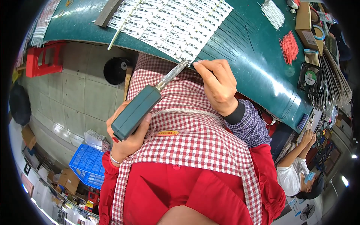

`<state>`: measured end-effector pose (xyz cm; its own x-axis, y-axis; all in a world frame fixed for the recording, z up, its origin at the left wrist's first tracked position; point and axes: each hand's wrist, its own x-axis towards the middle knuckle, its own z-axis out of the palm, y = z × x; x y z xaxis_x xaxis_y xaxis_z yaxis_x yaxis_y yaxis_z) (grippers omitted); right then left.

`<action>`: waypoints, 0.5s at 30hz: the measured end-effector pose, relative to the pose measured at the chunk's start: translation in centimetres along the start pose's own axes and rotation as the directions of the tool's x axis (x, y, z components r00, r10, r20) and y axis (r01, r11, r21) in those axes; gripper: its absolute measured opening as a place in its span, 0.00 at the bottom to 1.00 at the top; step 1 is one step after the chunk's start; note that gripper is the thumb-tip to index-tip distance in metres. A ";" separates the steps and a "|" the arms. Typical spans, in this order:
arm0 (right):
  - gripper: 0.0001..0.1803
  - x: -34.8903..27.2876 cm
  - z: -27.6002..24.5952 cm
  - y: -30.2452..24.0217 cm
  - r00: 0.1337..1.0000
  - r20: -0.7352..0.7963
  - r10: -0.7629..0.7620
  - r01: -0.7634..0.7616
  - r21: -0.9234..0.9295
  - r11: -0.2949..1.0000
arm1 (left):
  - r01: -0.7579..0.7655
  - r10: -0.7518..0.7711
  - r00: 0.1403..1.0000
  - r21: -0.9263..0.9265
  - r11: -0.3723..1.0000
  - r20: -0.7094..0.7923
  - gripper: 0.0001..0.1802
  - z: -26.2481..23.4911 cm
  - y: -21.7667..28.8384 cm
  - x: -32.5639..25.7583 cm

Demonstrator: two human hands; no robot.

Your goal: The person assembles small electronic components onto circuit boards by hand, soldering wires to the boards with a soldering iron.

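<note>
My left hand is wrapped round the dark green body of a soldering gun. Its metal barrel points up and right, with the tip at the near corner of a white sheet of small circuit boards. Rows of tiny dark parts and leads cover the sheet, which reaches the table's near edge. Just right of the tip, my right hand is closed in a pinch at that corner. What its fingertips hold is too small to make out. Thin black wires lie on the table right of the sheet.
On the green table are bundles of white wires and red wires. A cardboard box and a black fan stand right. A dark bar rests on the sheet. A red stool and black bin are left. A co-worker sits right.
</note>
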<state>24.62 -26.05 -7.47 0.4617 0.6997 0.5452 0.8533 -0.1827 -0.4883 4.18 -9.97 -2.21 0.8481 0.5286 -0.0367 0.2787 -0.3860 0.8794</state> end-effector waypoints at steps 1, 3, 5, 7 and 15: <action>0.19 0.0 0.0 -0.1 1.000 0.000 -0.001 0.001 0.000 1.000 | -0.002 0.002 1.000 0.006 1.000 0.014 0.10 0.0 0.2 0.2; 0.19 0.1 0.0 -0.2 1.000 0.012 0.005 -0.005 -0.002 1.000 | -0.005 0.005 1.000 0.013 1.000 0.027 0.10 -0.1 0.3 0.3; 0.19 0.1 0.0 -0.2 1.000 0.009 0.002 -0.002 -0.004 1.000 | -0.023 0.022 0.999 0.017 1.000 0.029 0.09 -0.1 0.3 0.3; 0.19 0.1 0.0 -0.3 1.000 0.005 -0.001 0.001 -0.005 1.000 | -0.015 0.014 0.999 0.025 1.000 0.035 0.09 -0.1 0.3 0.2; 0.20 0.2 0.0 -0.1 1.000 0.015 -0.008 0.008 -0.011 1.000 | 0.004 -0.004 1.000 0.015 1.000 -0.010 0.10 -0.2 -0.1 -0.3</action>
<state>24.62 -25.89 -7.25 0.4514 0.7115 0.5385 0.8597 -0.1850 -0.4761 3.83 -9.97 -2.16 0.8423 0.5379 -0.0351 0.2889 -0.3954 0.8719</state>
